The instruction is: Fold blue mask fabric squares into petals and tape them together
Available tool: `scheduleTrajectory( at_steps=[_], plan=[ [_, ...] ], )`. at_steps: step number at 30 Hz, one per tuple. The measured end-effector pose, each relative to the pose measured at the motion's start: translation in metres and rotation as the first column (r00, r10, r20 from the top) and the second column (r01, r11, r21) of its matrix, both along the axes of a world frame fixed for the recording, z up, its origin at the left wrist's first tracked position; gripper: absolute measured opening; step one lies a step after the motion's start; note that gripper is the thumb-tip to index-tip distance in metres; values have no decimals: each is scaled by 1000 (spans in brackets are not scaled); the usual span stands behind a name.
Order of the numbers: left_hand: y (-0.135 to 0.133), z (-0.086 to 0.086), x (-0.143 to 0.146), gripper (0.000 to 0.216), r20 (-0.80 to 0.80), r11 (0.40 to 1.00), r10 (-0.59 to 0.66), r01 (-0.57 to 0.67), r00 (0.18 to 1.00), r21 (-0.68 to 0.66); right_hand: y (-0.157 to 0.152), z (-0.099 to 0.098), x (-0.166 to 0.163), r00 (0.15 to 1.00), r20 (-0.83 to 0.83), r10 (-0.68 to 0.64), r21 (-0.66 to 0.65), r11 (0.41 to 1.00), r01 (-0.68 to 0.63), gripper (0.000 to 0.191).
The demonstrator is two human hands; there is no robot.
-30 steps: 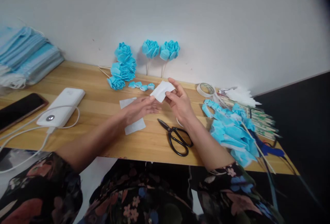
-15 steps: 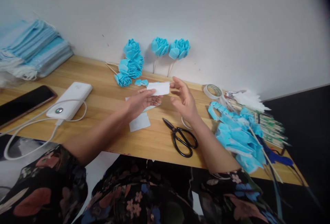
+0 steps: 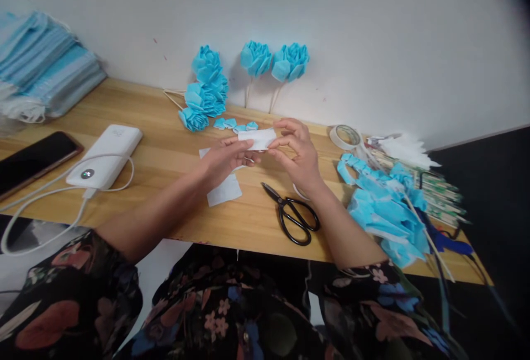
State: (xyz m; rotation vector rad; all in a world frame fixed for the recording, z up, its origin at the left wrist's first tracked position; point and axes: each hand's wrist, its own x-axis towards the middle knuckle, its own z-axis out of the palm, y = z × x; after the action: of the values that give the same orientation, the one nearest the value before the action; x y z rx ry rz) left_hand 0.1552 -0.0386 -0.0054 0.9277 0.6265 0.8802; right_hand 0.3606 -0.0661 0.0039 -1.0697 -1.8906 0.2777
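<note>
Both of my hands hold one small white folded piece (image 3: 258, 138) above the wooden table (image 3: 165, 155). My left hand (image 3: 229, 159) pinches its left end and my right hand (image 3: 298, 153) pinches its right end with curled fingers. Under my left hand lies another white sheet (image 3: 223, 190) flat on the table. Black scissors (image 3: 293, 214) lie just below my right wrist.
Blue fabric flowers (image 3: 205, 92) on sticks lean against the wall, with small blue petals (image 3: 236, 125) in front. At left are a stack of blue masks (image 3: 39, 70), a white power bank (image 3: 105, 153) with cable and a phone (image 3: 31, 161). A tape roll (image 3: 346, 136) and blue scraps (image 3: 385, 208) sit at right.
My right hand let go of the white piece for a moment, then closed on its right end again. The piece has turned level between both hands.
</note>
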Motion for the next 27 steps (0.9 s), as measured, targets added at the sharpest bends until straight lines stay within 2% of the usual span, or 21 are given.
scheduleTrajectory(
  at_steps=[7,13,17,22,27],
  plan=[
    [1,0,1,32,-4,999,29,-30,1000,-20,0,0,0,998,45,47,27,998,-48,11],
    [2,1,0,23,13,991,94,-92,995,-102,0,2,2,997,55,45,-24,999,-44,14],
    [3,4,-1,19,50,983,131,-123,990,-139,1,5,5,997,65,50,2,999,-50,36],
    [1,7,0,21,78,981,144,-132,986,-141,3,1,4,999,46,19,60,998,-22,17],
    [-3,7,2,29,81,987,111,-100,990,-127,2,-6,0,996,-63,-62,11,998,63,2]
  ],
)
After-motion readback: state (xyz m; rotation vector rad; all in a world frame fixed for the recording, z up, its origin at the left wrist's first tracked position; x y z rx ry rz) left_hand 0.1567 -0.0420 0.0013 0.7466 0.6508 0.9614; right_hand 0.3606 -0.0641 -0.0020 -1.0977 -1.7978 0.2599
